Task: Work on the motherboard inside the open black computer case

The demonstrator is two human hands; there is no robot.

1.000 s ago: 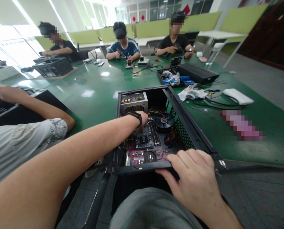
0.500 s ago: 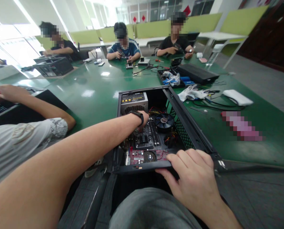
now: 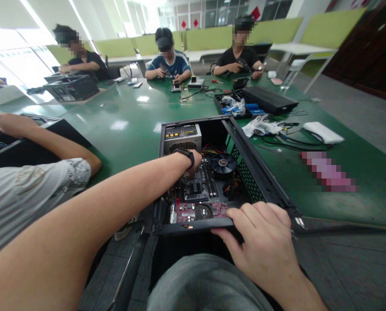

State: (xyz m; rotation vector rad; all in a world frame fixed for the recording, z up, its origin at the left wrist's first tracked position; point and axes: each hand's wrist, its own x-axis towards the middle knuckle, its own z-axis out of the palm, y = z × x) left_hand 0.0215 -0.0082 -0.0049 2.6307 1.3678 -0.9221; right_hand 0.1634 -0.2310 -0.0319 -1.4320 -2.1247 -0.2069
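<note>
An open black computer case (image 3: pixel 193 225) lies on its side at the table's near edge. My right hand (image 3: pixel 261 235) grips its near rim, thumb below and fingers over the top. My left hand (image 3: pixel 194 162), with a black band on the wrist, reaches inside over the motherboard (image 3: pixel 195 188), close to the CPU socket area; its fingertips are hidden. Just beyond it sits the power supply (image 3: pixel 183 137). A round black fan (image 3: pixel 223 165) stands to the right of the left hand. Nearest me inside the case is a red graphics card (image 3: pixel 186 212).
White gloves (image 3: pixel 262 126), black cables and a white pouch (image 3: pixel 323 132) lie right of the case. Behind them is a tool box (image 3: pixel 233 107) with blue-white gloves. At left a co-worker's arm rests by another black case (image 3: pixel 71 136). Several people sit across the green table (image 3: pixel 124 116).
My hands and the case stay almost in place. The co-worker's hand at left has shifted slightly further left.
</note>
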